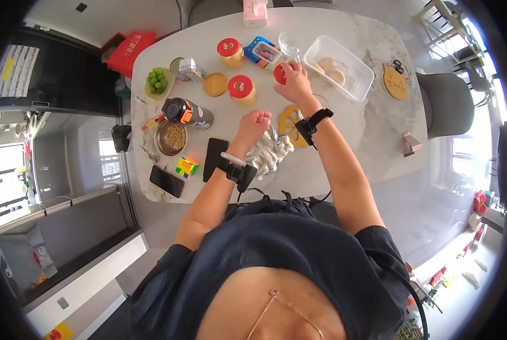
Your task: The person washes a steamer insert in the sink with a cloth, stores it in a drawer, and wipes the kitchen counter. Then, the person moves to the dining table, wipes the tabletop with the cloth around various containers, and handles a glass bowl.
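Observation:
My right hand (294, 82) reaches down over a red-lidded jar (279, 73), its fingers closed around the lid. Most of that jar is hidden beneath the hand. My left hand (255, 123) hovers in a loose fist over the table, with nothing showing in it. Just below it lies a crumpled white cloth (270, 152). Two more jars with red lids and pale yellow contents stand nearby, one jar (242, 90) in front and another jar (230, 52) farther back. A yellow flower-shaped trivet (291, 126) rests beneath my right wrist.
Right of my right hand is a clear plastic container (344, 73) with pale pieces inside. To the left stand a dark bottle (194, 115), a metal bowl of nuts (171, 139), green grapes (157, 81), a puzzle cube (186, 167) and two phones. A glass (289, 44) stands behind.

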`<state>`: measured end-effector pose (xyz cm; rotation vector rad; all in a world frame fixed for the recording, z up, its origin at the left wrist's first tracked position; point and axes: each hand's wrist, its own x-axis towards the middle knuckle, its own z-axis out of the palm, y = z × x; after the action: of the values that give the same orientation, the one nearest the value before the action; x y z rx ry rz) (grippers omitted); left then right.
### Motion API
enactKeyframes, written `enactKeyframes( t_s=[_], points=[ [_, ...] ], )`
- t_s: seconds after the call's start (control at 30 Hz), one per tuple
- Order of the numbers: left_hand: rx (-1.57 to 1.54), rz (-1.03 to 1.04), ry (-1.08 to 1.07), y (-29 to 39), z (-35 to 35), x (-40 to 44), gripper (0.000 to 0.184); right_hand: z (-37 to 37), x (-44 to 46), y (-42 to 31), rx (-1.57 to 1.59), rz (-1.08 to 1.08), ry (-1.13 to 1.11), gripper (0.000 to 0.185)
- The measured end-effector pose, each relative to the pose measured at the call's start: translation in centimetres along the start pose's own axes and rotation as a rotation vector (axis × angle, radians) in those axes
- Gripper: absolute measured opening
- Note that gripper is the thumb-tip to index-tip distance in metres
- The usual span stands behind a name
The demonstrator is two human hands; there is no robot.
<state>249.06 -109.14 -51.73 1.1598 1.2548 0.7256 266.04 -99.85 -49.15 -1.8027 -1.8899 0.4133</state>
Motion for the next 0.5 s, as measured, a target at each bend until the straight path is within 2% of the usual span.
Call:
enactKeyframes(
  t_s=[0.1,0.17,0.3,0.37,0.5],
  points=[
    [0.087,-0.037,0.028,-0.6,-0.5,-0.5,0.023,-0.1,0.1,0.0,0.039,-0.023,-0.002,0.060],
    [0.037,-0.044,0.050,-1.3,-0.9,-0.6,0.022,-0.8,-0.2,-0.9,0.025,0.056,-0.062,0.061],
    [-0.017,-0.079,0.043,0.0,-0.7,-1.0,0.021,-0.3,-1.0,-1.9,0.030,0.035,-0.107,0.061],
    [0.136,-0.019,0.090,-0.3,-0.5,-0.9,0.024,0.0,-1.8,-2.5,0.028,-0.002,-0.101,0.063],
    [0.114,0.110,0.168,-0.9,0.0,-0.6,0.033,0.1,-3.9,-3.0,0.046,-0.021,-0.129,0.064]
  ],
)
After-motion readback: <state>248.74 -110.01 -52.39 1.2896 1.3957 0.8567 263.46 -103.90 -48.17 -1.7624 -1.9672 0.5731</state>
